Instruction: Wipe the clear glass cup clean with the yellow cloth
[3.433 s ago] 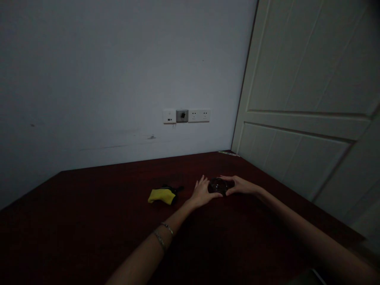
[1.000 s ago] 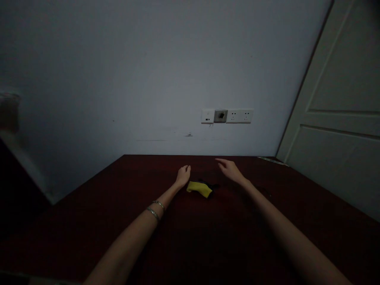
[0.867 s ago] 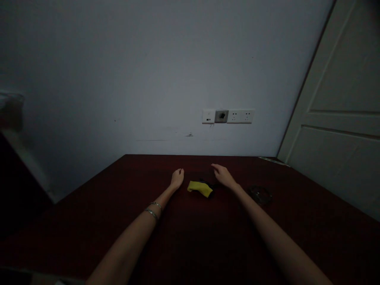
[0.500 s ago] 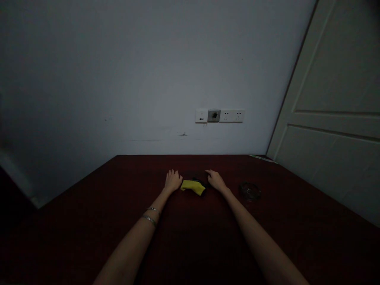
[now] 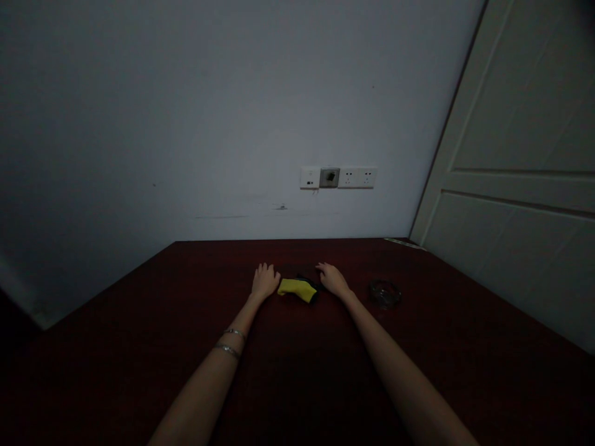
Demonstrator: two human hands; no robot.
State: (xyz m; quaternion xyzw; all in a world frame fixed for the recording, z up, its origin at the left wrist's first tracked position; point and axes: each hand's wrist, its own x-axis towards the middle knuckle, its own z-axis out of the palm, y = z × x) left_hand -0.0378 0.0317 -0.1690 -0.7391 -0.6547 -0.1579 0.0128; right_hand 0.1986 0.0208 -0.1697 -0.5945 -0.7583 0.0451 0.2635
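Left hand (image 5: 265, 281), fingers spread, and right hand (image 5: 333, 279), loosely extended, flank a crumpled yellow-and-black fabric bundle (image 5: 297, 288), likely light, soft, best pinched at its ends

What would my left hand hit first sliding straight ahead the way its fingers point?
Your left hand would probably meet the wall first, past the table; the yellow-and-black item lies right of that line. Depth is unclear.

The cloth item (image 5: 297, 288) between the left hand (image 5: 265, 280) and the right hand (image 5: 331, 279) is yellow and black; the counter (image 5: 297, 365) beneath them, dark red; the wall (image 5: 242, 124) beyond, bluish grey.
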